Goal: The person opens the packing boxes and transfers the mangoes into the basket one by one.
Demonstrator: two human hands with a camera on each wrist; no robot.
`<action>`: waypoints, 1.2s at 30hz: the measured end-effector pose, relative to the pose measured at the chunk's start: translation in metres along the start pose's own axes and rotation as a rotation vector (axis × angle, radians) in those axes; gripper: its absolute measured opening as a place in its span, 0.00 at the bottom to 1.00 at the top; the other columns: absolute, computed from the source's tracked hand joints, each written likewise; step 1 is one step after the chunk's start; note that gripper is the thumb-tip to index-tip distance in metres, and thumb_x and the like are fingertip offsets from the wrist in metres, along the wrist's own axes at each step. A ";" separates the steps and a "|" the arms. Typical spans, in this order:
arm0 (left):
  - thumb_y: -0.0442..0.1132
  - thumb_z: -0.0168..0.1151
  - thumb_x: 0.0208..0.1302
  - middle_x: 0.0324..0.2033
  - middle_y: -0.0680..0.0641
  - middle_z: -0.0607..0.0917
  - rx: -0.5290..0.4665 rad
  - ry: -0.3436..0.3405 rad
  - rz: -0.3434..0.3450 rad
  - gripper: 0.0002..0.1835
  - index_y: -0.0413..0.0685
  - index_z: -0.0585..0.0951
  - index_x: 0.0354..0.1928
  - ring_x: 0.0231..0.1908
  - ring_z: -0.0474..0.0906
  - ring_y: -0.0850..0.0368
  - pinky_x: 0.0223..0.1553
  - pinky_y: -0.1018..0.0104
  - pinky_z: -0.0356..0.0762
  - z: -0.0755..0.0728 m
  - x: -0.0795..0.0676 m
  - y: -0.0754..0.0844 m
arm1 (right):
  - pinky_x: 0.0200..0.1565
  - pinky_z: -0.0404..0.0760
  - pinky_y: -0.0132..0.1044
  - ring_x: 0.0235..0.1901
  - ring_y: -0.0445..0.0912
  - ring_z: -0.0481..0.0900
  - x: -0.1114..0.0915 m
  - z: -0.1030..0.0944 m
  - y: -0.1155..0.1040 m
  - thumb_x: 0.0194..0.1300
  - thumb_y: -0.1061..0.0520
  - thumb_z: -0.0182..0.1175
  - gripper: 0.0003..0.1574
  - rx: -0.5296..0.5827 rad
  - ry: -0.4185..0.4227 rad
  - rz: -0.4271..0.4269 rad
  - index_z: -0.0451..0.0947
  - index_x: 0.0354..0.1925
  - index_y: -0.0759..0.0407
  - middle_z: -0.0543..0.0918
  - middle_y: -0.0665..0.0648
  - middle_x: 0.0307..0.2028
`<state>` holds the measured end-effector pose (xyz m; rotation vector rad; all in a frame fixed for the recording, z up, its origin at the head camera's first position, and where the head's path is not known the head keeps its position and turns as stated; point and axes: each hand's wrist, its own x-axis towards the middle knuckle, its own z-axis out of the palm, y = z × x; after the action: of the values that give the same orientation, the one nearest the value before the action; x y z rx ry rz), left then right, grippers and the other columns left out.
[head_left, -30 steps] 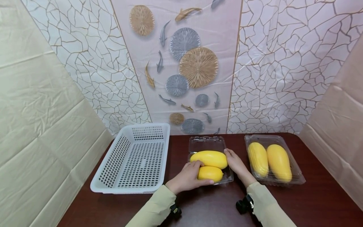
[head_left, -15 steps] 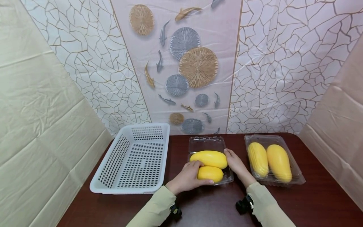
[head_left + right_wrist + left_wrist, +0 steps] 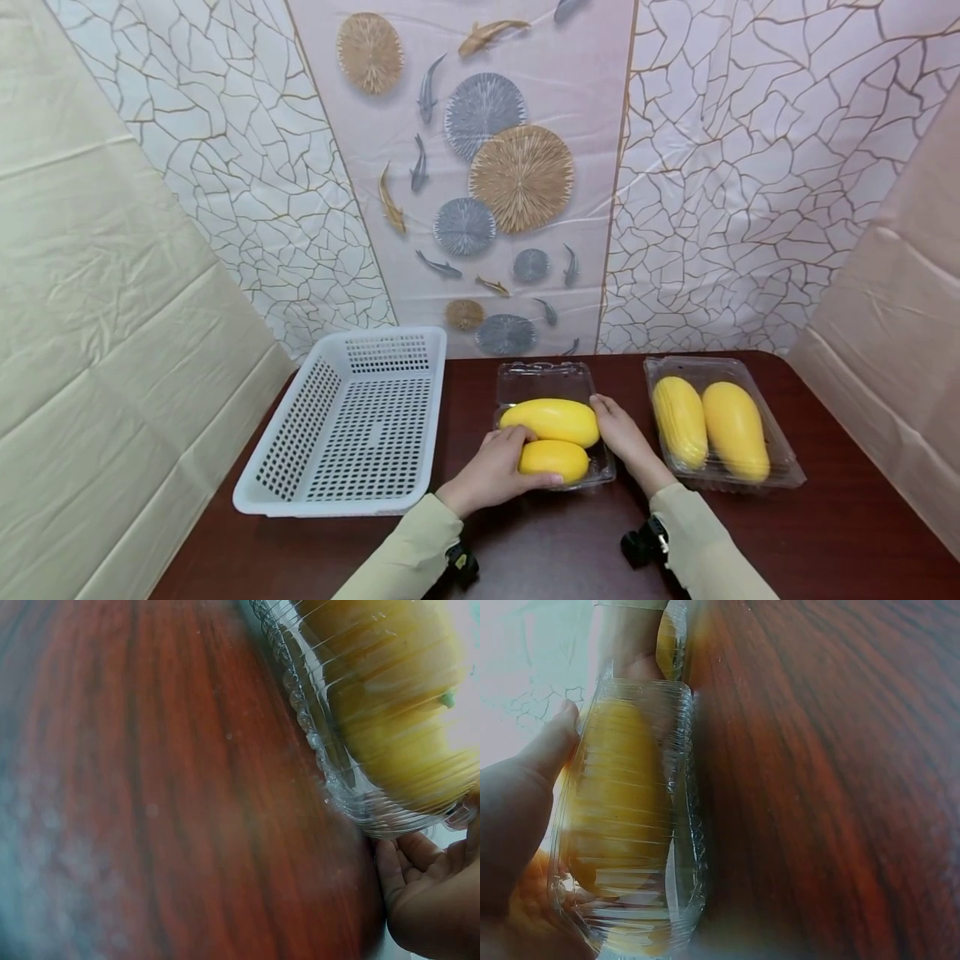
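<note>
Two smooth oblong yellow fruits lie one behind the other in a clear plastic clamshell box (image 3: 600,473) whose lid stands open at the back. My left hand (image 3: 491,471) grips the left end of the near fruit (image 3: 555,461), its thumb along the front and a fingertip between the fruits. At the right end of the far fruit (image 3: 551,419), my right hand (image 3: 621,429) holds the box by its side. The left wrist view shows the near fruit (image 3: 619,795) through the ribbed wall, with my thumb at the rim. My right fingers (image 3: 416,851) bend at the box's corner.
A white perforated plastic basket (image 3: 438,392) stands to the left, with nothing in it. To the right is another clear box (image 3: 783,467) holding two similar yellow fruits (image 3: 735,433). All sit on a dark red wooden table (image 3: 555,550) before a patterned cloth wall.
</note>
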<state>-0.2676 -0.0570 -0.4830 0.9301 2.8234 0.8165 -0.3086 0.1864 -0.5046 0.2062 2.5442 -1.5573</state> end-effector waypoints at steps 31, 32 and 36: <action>0.72 0.60 0.61 0.45 0.54 0.85 0.032 -0.009 0.022 0.38 0.48 0.75 0.57 0.44 0.79 0.62 0.56 0.58 0.63 0.000 -0.001 0.002 | 0.70 0.53 0.63 0.74 0.67 0.47 -0.005 0.000 -0.001 0.82 0.37 0.32 0.44 0.014 -0.027 -0.025 0.44 0.79 0.66 0.50 0.72 0.76; 0.72 0.59 0.61 0.45 0.54 0.85 0.029 -0.014 0.019 0.38 0.49 0.75 0.57 0.45 0.79 0.62 0.56 0.58 0.63 0.000 -0.001 0.002 | 0.70 0.53 0.63 0.74 0.67 0.47 -0.005 0.000 -0.001 0.82 0.37 0.32 0.44 0.012 -0.026 -0.026 0.45 0.79 0.66 0.50 0.72 0.76; 0.73 0.59 0.61 0.45 0.56 0.84 0.026 -0.018 0.020 0.38 0.49 0.74 0.58 0.45 0.78 0.63 0.56 0.58 0.62 0.000 -0.001 0.001 | 0.70 0.53 0.63 0.74 0.67 0.47 -0.005 0.000 -0.001 0.82 0.37 0.32 0.44 0.013 -0.025 -0.024 0.45 0.79 0.65 0.50 0.72 0.76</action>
<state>-0.2664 -0.0567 -0.4824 0.9663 2.8204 0.7722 -0.3040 0.1856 -0.5031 0.1573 2.5279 -1.5749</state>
